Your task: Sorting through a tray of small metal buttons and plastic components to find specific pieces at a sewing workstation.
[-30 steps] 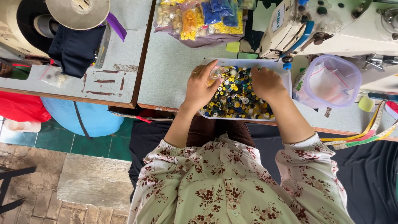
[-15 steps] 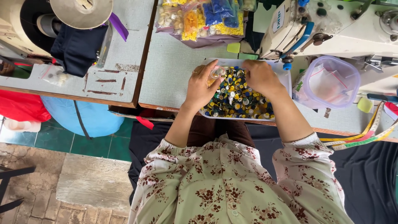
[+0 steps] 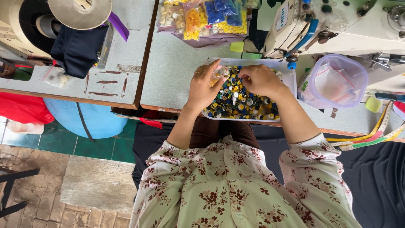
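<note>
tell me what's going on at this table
A person sits at a sewing table with both hands over a white tray heaped with mixed buttons. The left hand pinches a small clear bag above the pile; the right hand reaches toward it, fingertips together. Bags of sorted buttons, a clear tub and a sewing machine stand nearby.

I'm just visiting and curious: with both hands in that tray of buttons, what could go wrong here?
The white tray sits close to the table's near edge, so a nudge from either hand might tip the mixed buttons to the floor. The left hand pinches a small clear item that could slip back among them. The right hand works close to the sewing machine, which it could bump.
</note>
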